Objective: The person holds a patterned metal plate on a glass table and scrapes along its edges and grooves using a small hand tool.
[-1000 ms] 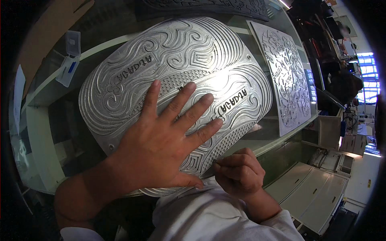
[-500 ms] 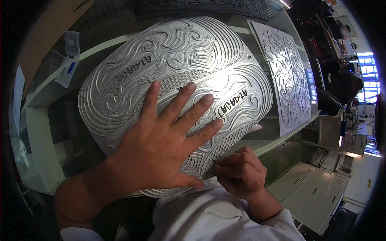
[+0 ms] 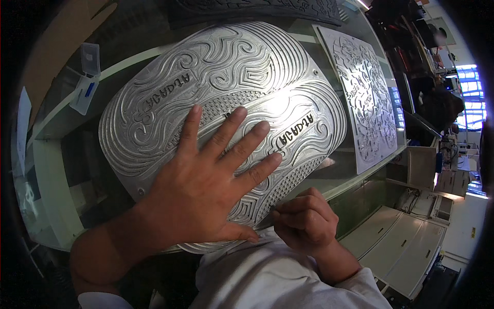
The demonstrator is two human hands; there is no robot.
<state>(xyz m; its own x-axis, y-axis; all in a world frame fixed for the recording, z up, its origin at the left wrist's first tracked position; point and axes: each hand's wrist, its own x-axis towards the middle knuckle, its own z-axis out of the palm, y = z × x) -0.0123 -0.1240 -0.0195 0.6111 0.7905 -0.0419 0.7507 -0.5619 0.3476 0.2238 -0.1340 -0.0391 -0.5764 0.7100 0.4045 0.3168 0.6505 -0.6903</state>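
A large silver metal mould plate (image 3: 231, 56) lies on the glass-topped table, engraved with swirls, ridges, small studs and raised lettering in two halves split by a diagonal line. Across its lower middle rests my left hand (image 3: 200, 180), palm down, fingers spread wide and holding nothing. My right hand (image 3: 307, 222) is closed at the plate's near right edge, thumb and fingers pressed together. Whatever it pinches, if anything, is hidden by the fingers.
A second, rectangular engraved metal plate (image 3: 366, 98) lies to the right. At the far edge is a dark patterned slab (image 3: 257, 14). On the left sit an open clear plastic case (image 3: 86, 92) and brown cardboard (image 3: 56, 49). Pale cabinets (image 3: 396, 242) stand lower right.
The picture has shifted very slightly, with the plates sitting a little further left in it. Both hands keep the same pose and place on the plate.
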